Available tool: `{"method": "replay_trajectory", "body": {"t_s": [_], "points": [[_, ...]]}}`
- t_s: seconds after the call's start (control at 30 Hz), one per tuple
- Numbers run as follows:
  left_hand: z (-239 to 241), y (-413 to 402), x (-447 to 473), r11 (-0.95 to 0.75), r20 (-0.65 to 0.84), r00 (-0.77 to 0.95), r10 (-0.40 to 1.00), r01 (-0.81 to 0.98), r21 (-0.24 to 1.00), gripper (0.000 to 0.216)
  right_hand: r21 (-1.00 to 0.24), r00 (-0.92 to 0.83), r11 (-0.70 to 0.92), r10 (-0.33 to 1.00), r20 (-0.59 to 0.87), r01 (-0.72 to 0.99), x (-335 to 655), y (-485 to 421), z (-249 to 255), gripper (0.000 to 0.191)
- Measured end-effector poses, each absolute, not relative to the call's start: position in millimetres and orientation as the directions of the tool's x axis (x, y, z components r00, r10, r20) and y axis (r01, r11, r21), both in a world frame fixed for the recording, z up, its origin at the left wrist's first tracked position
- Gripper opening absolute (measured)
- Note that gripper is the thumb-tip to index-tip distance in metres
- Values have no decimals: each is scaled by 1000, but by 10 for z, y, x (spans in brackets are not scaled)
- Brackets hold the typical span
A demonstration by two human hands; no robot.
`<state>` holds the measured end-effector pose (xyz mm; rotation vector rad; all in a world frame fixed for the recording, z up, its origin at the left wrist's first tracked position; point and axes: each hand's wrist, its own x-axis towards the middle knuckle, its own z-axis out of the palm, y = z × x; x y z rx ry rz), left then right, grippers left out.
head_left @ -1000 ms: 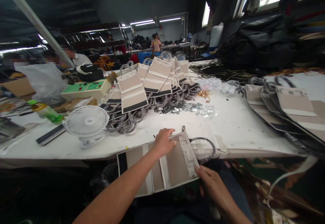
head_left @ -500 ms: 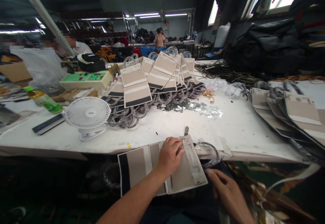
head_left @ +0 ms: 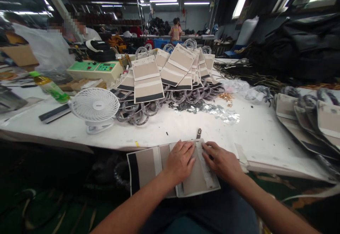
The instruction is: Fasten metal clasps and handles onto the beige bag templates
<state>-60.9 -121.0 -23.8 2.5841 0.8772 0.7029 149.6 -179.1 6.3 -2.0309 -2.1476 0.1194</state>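
While left hand (head_left: 180,161) touches panel (head_left: 191,182), long axis runs sideways, black end (head_left: 134,172) left.

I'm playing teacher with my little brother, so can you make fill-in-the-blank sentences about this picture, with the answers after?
1. The round fan on the table is coloured ____.
2. The bottle near the fan has a ____ cap.
3. Of the person's left hand and right hand, the one nearer the fan is the ____ one.
4. The beige panel beneath both hands has a ____ strip at its end nearer the fan.

Missing words: white; green; left; black.
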Motion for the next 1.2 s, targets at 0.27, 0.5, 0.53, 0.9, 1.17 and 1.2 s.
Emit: {"method": "replay_trajectory", "body": {"t_s": [0.27, 0.5, 0.53, 0.9, 1.17, 1.2], "points": [[-166, -1122, -541, -744, 286, 704, 650, 511, 430, 51, -197, -56, 59, 998, 17, 979, 1549, -1735, 74, 44], [-148, -1092, -542, -708, 277, 680, 679, 505, 494, 50, -199, -57, 51, 998, -24, 979, 1545, -1736, 102, 46], [-141, -1087, -539, -697, 271, 674, 687, 507, 507, 50, -205, -59, 51, 998, -33, 977, 1549, -1733, 106, 47], [-139, -1099, -530, -730, 237, 712, 661, 537, 423, 53, -226, -94, 88, 995, -17, 970, 1587, -1707, 14, 47], [-133, -1119, -555, -753, 261, 720, 643, 534, 385, 51, -282, -122, 116, 993, -1, 952, 1597, -1717, 13, 48], [-134, -1117, -558, -751, 265, 717, 645, 530, 395, 51, -315, -119, 113, 993, 1, 942, 1603, -1711, 16, 47]]}}
